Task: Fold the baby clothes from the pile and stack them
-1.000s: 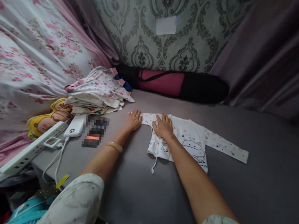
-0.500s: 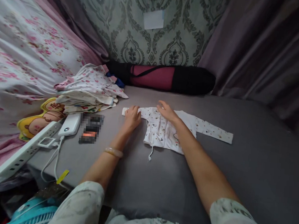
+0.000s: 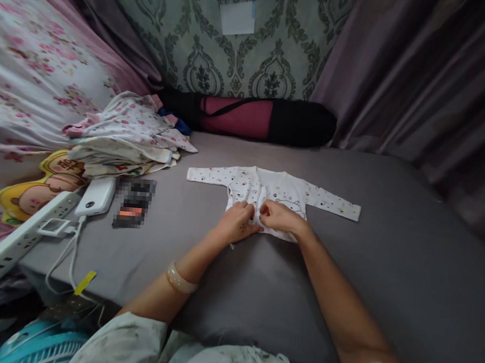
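A small white baby shirt (image 3: 284, 183) with a scattered print lies face up on the grey bed cover, its long sleeves stretched out to both sides. On its lower front, left of the middle, my left hand (image 3: 239, 223) is closed with bent fingers on the cloth. Close beside it, my right hand (image 3: 280, 217) has thumb and fingers pinched at the shirt's front overlap. The fingertips hide exactly which bit of cloth or tie they grip. A white tie end (image 3: 232, 246) pokes out below my left wrist.
Folded baby clothes (image 3: 124, 133) are piled at the left. Near them lie a white power bank (image 3: 95, 197), a power strip (image 3: 23, 242) with cables, a yellow cartoon cushion (image 3: 26, 201) and a blurred-out item (image 3: 134, 204). A black and maroon long bag (image 3: 247, 117) rests along the wall.
Both hands have come down from the shirt's sleeve and shoulder to its lower front, close together, fingers now closed. The view has shifted slightly; the shirt still lies spread.
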`<state>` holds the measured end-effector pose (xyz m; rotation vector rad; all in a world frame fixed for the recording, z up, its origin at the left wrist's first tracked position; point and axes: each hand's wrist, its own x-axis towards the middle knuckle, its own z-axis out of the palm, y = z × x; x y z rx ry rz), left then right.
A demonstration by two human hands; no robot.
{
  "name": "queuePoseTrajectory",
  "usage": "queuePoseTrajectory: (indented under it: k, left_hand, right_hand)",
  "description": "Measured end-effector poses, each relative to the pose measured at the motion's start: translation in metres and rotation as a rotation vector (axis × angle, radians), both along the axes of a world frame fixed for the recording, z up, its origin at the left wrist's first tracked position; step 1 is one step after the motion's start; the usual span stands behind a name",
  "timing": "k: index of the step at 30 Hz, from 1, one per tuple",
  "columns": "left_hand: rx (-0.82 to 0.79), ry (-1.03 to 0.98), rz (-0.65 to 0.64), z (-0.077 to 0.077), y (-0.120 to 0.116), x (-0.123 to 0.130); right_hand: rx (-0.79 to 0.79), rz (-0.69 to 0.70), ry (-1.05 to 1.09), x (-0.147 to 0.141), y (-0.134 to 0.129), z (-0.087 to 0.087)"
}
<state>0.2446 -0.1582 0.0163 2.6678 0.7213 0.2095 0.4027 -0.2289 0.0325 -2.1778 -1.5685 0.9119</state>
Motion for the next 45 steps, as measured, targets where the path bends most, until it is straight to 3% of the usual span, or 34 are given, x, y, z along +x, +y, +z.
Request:
queuePoseTrajectory:
  k: [3,12,19,25,32,37,45]
  left_hand:
    - [0.010,0.018,0.022,0.003,-0.002,-0.003]
    - [0.131,0.100,0.055,0.002,-0.013,-0.003]
    - [0.109,0.088,0.093,0.003,-0.012,-0.004]
    - [0.080,0.077,0.047,0.006,-0.012,-0.008]
    - [0.219,-0.057,0.059,0.006,-0.018,-0.002]
    - [0.210,-0.008,0.034,0.009,-0.025,0.001]
    - [0.216,0.055,-0.025,0.011,-0.029,0.000]
  right_hand:
    - [0.009,0.056,-0.145,-0.008,-0.006,0.008]
    - [-0.019,0.082,-0.274,-0.023,-0.013,0.016]
    - [-0.033,0.014,-0.416,-0.031,-0.010,0.013]
    - [0.043,-0.018,-0.292,-0.011,-0.004,0.005]
    - [0.252,-0.207,-0.042,0.012,-0.003,0.016]
    - [0.345,-0.245,0.040,0.008,-0.003,0.021]
    - [0.338,-0.176,0.031,-0.007,0.001,0.012]
